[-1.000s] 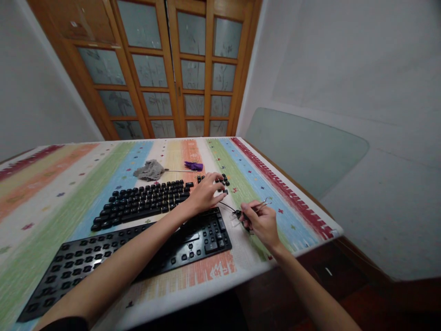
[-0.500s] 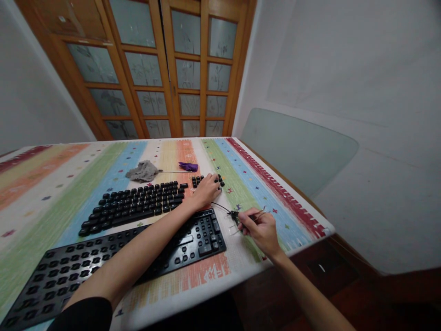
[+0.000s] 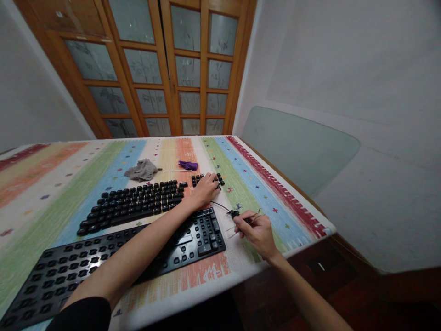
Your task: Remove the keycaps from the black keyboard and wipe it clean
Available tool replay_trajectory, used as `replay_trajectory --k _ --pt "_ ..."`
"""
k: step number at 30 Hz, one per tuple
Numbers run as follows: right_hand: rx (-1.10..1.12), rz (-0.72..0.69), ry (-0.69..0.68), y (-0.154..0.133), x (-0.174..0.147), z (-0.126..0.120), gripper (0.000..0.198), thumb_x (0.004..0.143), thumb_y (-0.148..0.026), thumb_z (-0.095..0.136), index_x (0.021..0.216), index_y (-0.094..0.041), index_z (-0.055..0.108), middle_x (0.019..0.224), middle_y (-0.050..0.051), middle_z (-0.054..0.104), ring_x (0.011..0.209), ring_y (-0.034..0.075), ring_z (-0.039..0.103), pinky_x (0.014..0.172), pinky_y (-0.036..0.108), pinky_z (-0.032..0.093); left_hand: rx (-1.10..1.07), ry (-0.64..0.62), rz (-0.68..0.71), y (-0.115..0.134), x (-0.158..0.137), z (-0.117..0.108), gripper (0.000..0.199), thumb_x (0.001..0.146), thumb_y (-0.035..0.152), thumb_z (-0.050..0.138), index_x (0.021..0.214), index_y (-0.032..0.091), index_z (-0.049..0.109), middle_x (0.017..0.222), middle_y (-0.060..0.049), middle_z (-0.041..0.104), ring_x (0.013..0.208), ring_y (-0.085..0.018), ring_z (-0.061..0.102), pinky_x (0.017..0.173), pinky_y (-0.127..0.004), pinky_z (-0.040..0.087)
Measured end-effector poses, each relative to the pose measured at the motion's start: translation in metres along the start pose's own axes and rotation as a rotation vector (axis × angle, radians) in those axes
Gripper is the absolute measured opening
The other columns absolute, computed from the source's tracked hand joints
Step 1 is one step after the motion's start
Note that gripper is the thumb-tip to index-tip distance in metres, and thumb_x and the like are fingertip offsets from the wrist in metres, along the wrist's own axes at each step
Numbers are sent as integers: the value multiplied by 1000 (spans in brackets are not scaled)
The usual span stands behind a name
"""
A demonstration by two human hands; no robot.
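Keycaps (image 3: 138,202) laid out in rows on the bench (image 3: 86,179), just beyond the black keyboard base (image 3: 193,243); most base positions look bare, a few caps remain at its right end. Left hand (image 3: 206,187) is over the small keycap cluster (image 3: 221,182), right of the main rows; fingertips partly hidden, can't tell if they pinch a cap or just rest there. Right hand (image 3: 255,230), right of the base, has fingers clamped on a thin wire tool, ends poking out both sides. Dark cable (image 3: 220,205) runs to a bundle (image 3: 233,213) just beside that hand. Step in hand, judged: arranging loose caps. Next move calls for a light left-hand grip, neighbours undisturbed, wire kept off the cable. Grey cloth (image 3: 142,170) and purple item (image 3: 188,165) lie beyond.
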State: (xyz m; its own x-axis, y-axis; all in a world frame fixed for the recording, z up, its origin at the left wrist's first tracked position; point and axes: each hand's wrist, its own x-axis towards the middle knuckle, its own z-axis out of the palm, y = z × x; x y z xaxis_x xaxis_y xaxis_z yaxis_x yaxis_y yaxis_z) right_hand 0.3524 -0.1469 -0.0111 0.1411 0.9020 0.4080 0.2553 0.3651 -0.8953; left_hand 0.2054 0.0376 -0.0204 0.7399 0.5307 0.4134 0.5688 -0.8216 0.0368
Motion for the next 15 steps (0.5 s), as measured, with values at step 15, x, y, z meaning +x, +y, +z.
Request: replay_trajectory --k 15 --pt "-30 -55 -125 10 -9 25 33 87 -42 68 67 -17 67 53 2 66 42 12 60 44 22 46 -169 -12 -27 30 -71 -61 14 94 20 53 94 15 66 104 -10 63 99 -24 58 90 -42 50"
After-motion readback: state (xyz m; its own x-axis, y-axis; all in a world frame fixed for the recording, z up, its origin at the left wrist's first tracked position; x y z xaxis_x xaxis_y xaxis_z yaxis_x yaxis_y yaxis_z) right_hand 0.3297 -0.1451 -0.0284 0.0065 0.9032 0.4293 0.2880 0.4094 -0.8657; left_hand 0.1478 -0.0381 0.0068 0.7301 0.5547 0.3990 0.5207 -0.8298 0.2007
